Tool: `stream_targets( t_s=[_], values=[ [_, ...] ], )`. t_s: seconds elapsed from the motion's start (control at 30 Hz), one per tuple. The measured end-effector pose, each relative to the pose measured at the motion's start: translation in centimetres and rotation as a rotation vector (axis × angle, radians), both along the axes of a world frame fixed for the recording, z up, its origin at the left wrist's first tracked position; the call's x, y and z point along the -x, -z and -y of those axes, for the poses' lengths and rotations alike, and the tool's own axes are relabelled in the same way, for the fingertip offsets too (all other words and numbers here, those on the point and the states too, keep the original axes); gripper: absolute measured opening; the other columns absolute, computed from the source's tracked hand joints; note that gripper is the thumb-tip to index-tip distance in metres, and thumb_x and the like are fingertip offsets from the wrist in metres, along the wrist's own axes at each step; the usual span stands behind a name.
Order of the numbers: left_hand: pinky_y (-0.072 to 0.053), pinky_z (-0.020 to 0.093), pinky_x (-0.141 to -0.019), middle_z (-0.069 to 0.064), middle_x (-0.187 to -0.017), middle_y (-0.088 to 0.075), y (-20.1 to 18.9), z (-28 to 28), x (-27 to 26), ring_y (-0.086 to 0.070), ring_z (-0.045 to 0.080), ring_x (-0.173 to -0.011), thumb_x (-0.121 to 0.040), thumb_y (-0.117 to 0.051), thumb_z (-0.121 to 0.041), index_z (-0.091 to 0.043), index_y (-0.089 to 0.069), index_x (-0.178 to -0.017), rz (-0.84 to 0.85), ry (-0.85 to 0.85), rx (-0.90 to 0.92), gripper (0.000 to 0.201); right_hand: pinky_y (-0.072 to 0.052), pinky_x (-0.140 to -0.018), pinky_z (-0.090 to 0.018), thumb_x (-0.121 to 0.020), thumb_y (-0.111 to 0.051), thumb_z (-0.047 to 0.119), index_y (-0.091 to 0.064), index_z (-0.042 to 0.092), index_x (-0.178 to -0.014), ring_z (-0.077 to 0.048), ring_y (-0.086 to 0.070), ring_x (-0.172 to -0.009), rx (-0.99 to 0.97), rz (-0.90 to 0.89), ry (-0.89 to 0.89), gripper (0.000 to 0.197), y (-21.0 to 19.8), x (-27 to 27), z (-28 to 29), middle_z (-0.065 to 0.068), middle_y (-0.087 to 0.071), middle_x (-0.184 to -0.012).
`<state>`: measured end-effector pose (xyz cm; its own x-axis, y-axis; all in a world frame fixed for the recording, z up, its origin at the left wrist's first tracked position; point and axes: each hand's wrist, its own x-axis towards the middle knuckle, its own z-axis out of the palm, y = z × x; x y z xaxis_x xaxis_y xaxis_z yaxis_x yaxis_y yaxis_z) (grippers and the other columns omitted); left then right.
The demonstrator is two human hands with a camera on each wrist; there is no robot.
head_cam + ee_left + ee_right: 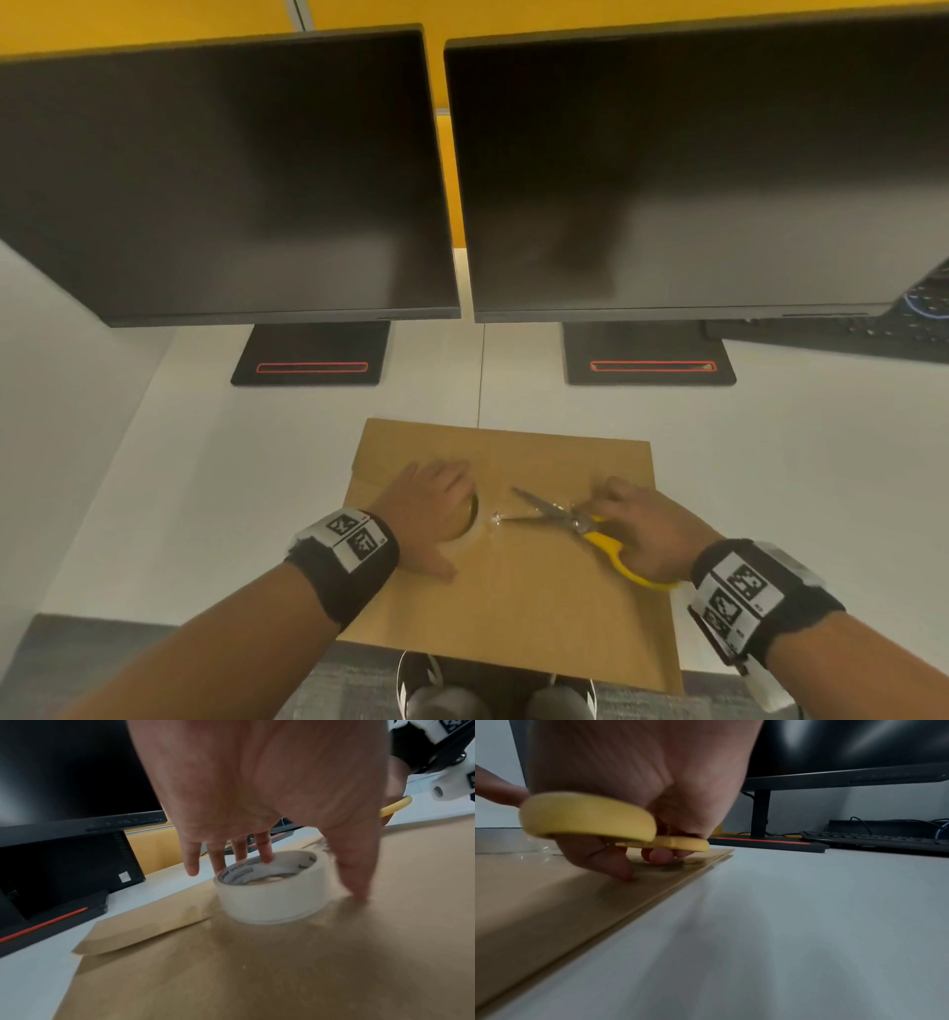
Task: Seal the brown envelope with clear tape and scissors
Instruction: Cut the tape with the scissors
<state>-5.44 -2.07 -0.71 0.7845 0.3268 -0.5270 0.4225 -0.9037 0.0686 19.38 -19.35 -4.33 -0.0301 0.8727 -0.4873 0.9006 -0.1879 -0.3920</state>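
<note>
On the white tabletop [770,462] the brown envelope [513,606] lies flat before me. My left hand [426,514] steadies the tape roll [270,898] standing on it, fingers straight. My right hand [647,529] grips the yellow-handled scissors [575,524], blades parted

Flat brown paper envelope [518,580] on the white table [770,462] at lower centre of the frame, clear tape roll [272,892] on its left part, yellow-handled steel scissors [575,524] on its right part, two black monitors [226,174] behind, across the upper frame.

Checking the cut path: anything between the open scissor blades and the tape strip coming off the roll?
Nothing visible. The scissors, gripped by the right hand, lie open on the brown envelope; the clear tape roll sits under the left hand.
</note>
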Motion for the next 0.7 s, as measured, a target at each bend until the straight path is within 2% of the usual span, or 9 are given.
stream_targets(
  t_s=[0.03, 0.1, 0.2, 0.27, 0.37, 0.47, 0.57, 0.63, 0.7],
  values=[
    [-0.018, 0.046, -0.116, 0.004, -0.158, -0.014, -0.1, 0.1, 0.0, -0.021, 0.025, -0.141, -0.072, -0.068, -0.049, -0.019, -0.029, -0.141, -0.01, -0.006, -0.004, 0.084, -0.045, -0.077, -0.032, -0.07, -0.048, 0.026, -0.049, 0.037, -0.129, -0.025, -0.054, -0.092, 0.002, 0.022, -0.019, 0.06, 0.0, -0.1, 0.1, 0.002, -0.045, -0.108],
    [-0.023, 0.04, -0.113, 0.002, -0.156, -0.023, -0.6, 0.2, 0.1, -0.029, 0.025, -0.136, -0.073, -0.066, -0.046, -0.022, -0.031, -0.139, 0.019, -0.052, 0.016, 0.078, -0.041, -0.075, -0.03, -0.07, -0.046, 0.026, -0.048, 0.037, -0.13, -0.026, -0.054, -0.091, -0.003, 0.064, -0.049, 0.062, -0.1, 0.0, 0.0, 0.002, -0.046, -0.109],
    [-0.03, 0.029, -0.1, 0.0, -0.133, -0.045, -2.0, 0.1, 0.2, -0.039, 0.022, -0.119, -0.074, -0.067, -0.05, -0.031, -0.027, -0.142, 0.032, -0.201, 0.088, 0.081, -0.033, -0.074, -0.027, -0.072, -0.048, 0.024, -0.048, 0.037, -0.132, -0.027, -0.054, -0.093, -0.026, 0.098, -0.085, 0.061, -0.2, 0.2, -0.2, 0.001, -0.047, -0.11],
    [-0.032, 0.031, -0.1, 0.002, -0.126, -0.046, -2.4, -0.2, 0.2, -0.04, 0.024, -0.118, -0.074, -0.065, -0.056, -0.04, -0.023, -0.144, -0.01, -0.277, 0.133, 0.084, -0.028, -0.074, -0.025, -0.073, -0.045, 0.023, -0.048, 0.036, -0.133, -0.027, -0.053, -0.094, -0.047, 0.12, -0.1, 0.061, -0.4, 0.4, -0.4, -0.001, -0.048, -0.112],
    [-0.033, 0.037, -0.105, -0.009, -0.136, -0.046, -1.9, -0.9, 0.0, -0.04, 0.02, -0.119, -0.062, -0.056, -0.07, -0.053, -0.035, -0.133, -0.053, -0.316, 0.2, 0.076, -0.027, -0.073, -0.025, -0.073, -0.044, 0.022, -0.048, 0.035, -0.132, -0.027, -0.053, -0.094, -0.065, 0.129, -0.119, 0.061, -0.7, 0.5, -0.4, -0.002, -0.049, -0.111],
    [-0.028, 0.035, -0.107, -0.018, -0.141, -0.044, -2.1, -0.8, -0.4, -0.038, 0.015, -0.121, -0.062, -0.05, -0.068, -0.048, -0.042, -0.132, -0.082, -0.292, 0.237, 0.073, -0.03, -0.072, -0.028, -0.074, -0.047, 0.019, -0.049, 0.035, -0.132, -0.03, -0.055, -0.093, -0.077, 0.13, -0.14, 0.06, -0.9, 0.7, -0.2, -0.003, -0.051, -0.112],
    [-0.023, 0.034, -0.11, -0.017, -0.145, -0.04, -2.5, -0.7, -0.4, -0.033, 0.018, -0.128, -0.068, -0.051, -0.064, -0.045, -0.041, -0.136, -0.083, -0.286, 0.239, 0.072, -0.037, -0.071, -0.03, -0.078, -0.04, 0.024, -0.047, 0.036, -0.135, -0.031, -0.057, -0.093, -0.102, 0.153, -0.18, 0.059, -1.5, 1.3, -0.3, -0.001, -0.052, -0.118],
    [-0.021, 0.034, -0.11, -0.016, -0.147, -0.038, -2.6, -0.6, -0.3, -0.03, 0.02, -0.132, -0.077, -0.056, -0.06, -0.044, -0.04, -0.137, -0.076, -0.283, 0.238, 0.065, -0.033, -0.069, -0.029, -0.081, -0.038, 0.026, -0.046, 0.036, -0.137, -0.031, -0.058, -0.093, -0.128, 0.166, -0.213, 0.057, -1.7, 1.9, -0.5, 0.0, -0.052, -0.12],
    [-0.022, 0.034, -0.109, -0.016, -0.147, -0.038, -2.9, -0.5, -0.3, -0.03, 0.02, -0.132, -0.082, -0.059, -0.056, -0.044, -0.04, -0.138, -0.067, -0.279, 0.23, 0.06, -0.032, -0.068, -0.029, -0.08, -0.028, 0.031, -0.045, 0.034, -0.138, -0.031, -0.059, -0.093, -0.143, 0.182, -0.23, 0.06, -1.8, 2.4, -0.8, -0.001, -0.053, -0.12]
  ],
)
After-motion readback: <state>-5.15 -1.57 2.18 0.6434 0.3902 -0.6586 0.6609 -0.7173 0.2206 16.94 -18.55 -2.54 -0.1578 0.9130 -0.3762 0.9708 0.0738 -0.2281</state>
